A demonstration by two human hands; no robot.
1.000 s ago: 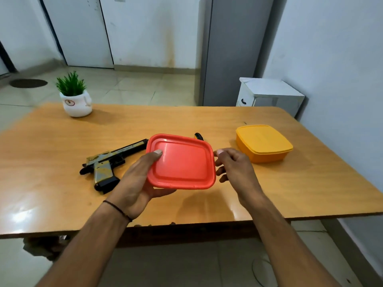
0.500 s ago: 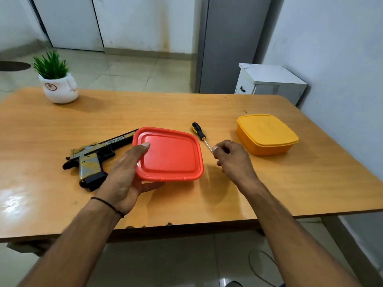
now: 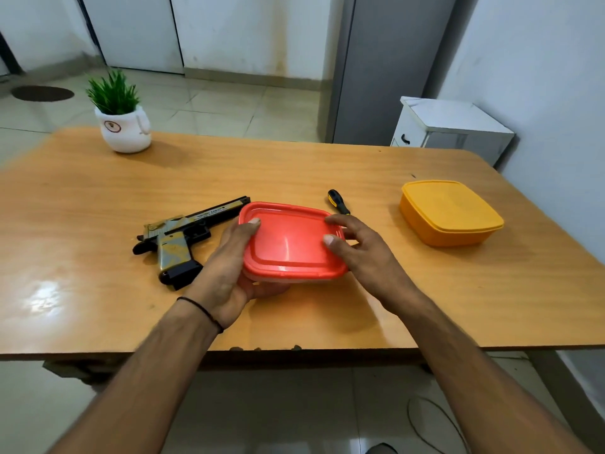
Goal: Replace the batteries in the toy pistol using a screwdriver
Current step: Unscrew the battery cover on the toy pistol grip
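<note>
The red box (image 3: 291, 244) hides a good deal. Its opaque lid covers whatever is inside, and only a pale strip of the body shows under the near rim. My left hand (image 3: 229, 270) grips it from the left, thumb on the lid and the other fingers mostly out of sight beneath it, holding it just off the desk (image 3: 98, 198). My right hand (image 3: 363, 253) grips the right rim with the thumb and one finger on the lid and the rest bent over the edge, partly hidden. That hand also covers the shaft of the screwdriver (image 3: 339, 202), so only its black and yellow handle shows, lying just beyond my fingers (image 3: 334, 220). The pistol (image 3: 183, 234) lies on its side on the desk, just left of the box and beside my left hand. Its barrel points right and away, and the muzzle ends at the box's far left corner, though I cannot tell whether they touch. It is black with a mottled gold and grey pattern on the slide and grip, and the grip's black base points toward me. The print on the slide is too small to read. A closed yellow box (image 3: 448, 211) sits well apart to the right, and a potted plant (image 3: 122, 126) stands at the far left.
</note>
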